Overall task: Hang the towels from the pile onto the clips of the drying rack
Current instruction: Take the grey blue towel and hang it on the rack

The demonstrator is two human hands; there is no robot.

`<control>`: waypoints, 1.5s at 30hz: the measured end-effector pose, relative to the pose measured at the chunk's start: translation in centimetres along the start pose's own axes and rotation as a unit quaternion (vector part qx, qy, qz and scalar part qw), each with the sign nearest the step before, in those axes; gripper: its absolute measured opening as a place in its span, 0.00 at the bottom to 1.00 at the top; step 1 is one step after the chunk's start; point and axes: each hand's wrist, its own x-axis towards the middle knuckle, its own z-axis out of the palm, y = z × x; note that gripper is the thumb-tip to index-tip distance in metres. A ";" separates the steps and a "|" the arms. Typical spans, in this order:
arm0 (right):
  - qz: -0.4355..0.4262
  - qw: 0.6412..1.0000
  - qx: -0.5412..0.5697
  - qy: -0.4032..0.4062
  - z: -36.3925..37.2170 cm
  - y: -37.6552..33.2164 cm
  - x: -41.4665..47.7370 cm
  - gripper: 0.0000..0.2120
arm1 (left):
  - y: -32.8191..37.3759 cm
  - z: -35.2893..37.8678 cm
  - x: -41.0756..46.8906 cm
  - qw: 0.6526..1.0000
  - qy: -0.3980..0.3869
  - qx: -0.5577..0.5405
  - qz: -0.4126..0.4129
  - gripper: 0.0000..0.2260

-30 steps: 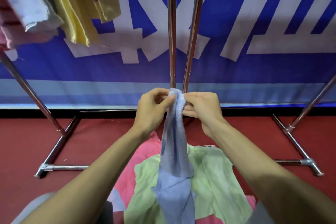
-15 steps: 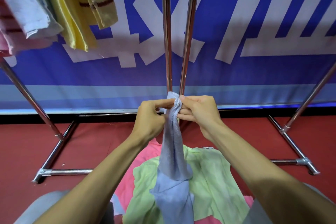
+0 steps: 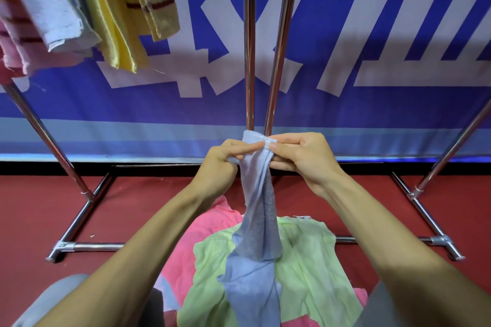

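Blue towel (image 3: 259,194) pinched at top edge btwn L hand (image 3: 220,164) & R hand (image 3: 303,159), fingers curled on it; rest hangs below hands onto green towel (image 3: 305,273).

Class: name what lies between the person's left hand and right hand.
In the head view, the bunched top edge of the blue towel lies between the left hand and right hand; both pinch it.
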 end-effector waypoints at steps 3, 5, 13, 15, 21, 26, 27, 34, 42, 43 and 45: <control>-0.005 1.000 -0.008 0.004 0.0 0.1 -0.1 0.03 | -0.4 0.4 -0.3 0.996 -0.020 0.078 0.039 0.37; -0.014 1.000 -0.019 0.008 0.0 0.1 -0.1 0.02 | -0.4 0.5 -0.3 0.994 -0.023 0.094 0.047 0.38; -0.035 0.996 -0.081 -0.028 -0.6 -0.4 -0.1 0.06 | 0.1 -1.2 0.4 0.999 0.032 0.018 0.003 0.29; -0.051 0.990 -0.115 -0.060 -0.8 -0.6 -0.1 0.08 | 0.0 -1.7 0.7 0.999 0.042 -0.017 -0.009 0.27; -0.107 0.979 -0.106 -0.138 -1.5 -1.6 -0.4 0.11 | 0.7 -1.7 0.3 0.991 -0.089 -0.102 -0.016 0.16; -0.165 0.967 -0.187 -0.041 -1.6 -1.0 0.0 0.15 | 0.7 -0.3 0.0 0.993 -0.009 -0.102 0.051 0.02; -0.161 0.970 -0.182 -0.014 -1.3 -0.9 0.0 0.16 | 0.7 -0.1 0.0 0.995 0.006 -0.089 0.053 0.04; -0.197 0.965 -0.109 0.134 0.9 -6.3 0.9 0.10 | 5.6 -0.9 1.5 0.983 0.103 -0.136 0.061 0.04; -0.249 0.961 -0.046 0.111 2.1 -17.4 -2.5 0.11 | 15.1 -4.8 1.8 0.977 0.137 -0.092 0.135 0.07; -0.272 0.953 -0.050 0.121 2.3 -19.3 -3.0 0.10 | 17.4 -5.5 1.9 0.974 0.134 -0.078 0.164 0.08; -0.322 0.936 -0.042 0.134 2.9 -23.7 -4.1 0.08 | 22.4 -6.8 2.0 0.964 0.134 -0.076 0.215 0.09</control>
